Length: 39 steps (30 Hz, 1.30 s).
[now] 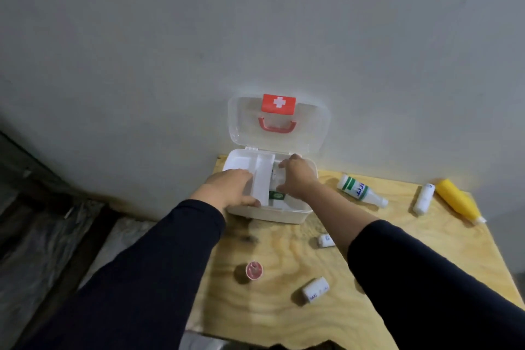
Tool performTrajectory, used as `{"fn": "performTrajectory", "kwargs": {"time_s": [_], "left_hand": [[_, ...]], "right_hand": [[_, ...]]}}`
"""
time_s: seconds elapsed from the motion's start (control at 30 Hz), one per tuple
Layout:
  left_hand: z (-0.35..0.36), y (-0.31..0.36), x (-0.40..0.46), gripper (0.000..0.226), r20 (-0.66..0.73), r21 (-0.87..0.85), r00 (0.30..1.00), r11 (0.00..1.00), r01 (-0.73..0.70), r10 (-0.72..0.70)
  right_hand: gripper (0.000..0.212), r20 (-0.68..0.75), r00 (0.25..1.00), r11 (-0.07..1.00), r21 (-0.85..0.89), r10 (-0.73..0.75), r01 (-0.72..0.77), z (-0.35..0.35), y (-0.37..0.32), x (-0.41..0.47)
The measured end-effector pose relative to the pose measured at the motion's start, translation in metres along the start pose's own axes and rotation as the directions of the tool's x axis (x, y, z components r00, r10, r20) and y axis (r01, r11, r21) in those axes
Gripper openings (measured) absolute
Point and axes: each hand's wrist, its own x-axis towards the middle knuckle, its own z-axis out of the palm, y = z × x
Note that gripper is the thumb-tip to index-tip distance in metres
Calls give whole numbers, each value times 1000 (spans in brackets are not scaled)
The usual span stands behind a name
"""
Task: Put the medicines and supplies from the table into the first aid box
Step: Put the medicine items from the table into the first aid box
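Observation:
The white first aid box (295,214) stands open against the wall, its clear lid (312,128) with a red cross and red handle upright. My left hand (231,187) grips the white inner tray (262,179) on the box's left side. Over the box's right half, my right hand (298,176) is closed on a small pale item that I cannot identify. A green-labelled pack (277,195) lies inside. On the table lie a white bottle with green label (360,190), a white tube (423,198), a yellow bottle (457,202), two small white rolls (326,241) (315,289) and a pink cap-like item (254,270).
The plywood table (284,315) is small, with its left edge just beside the box and its near edge below my arms. A grey wall (199,51) rises directly behind the box. Dark plastic-covered floor clutter (42,221) lies to the left.

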Motion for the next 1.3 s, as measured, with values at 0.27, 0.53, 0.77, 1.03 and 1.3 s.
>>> {"fn": "performTrajectory", "kwargs": {"time_s": [0.27,0.53,0.77,1.03,1.3], "left_hand": [[-2,-2,6,77,57,-2,997,999,49,-49],[-32,27,13,60,-103,42,995,999,6,-2],[-23,107,38,44,-158,-67,967,974,-214,201],[4,173,74,38,-90,-38,948,950,-309,305],[36,183,93,45,30,-38,962,962,-271,272]], "right_hand": [[60,-61,998,983,182,-21,32,15,4,3],[35,-239,971,962,259,-27,91,-20,39,-18],[34,-262,948,962,246,181,-116,-33,113,-55],[40,-110,896,879,277,430,-388,-12,200,-80],[39,-108,847,797,420,520,-435,22,215,-65]]}}
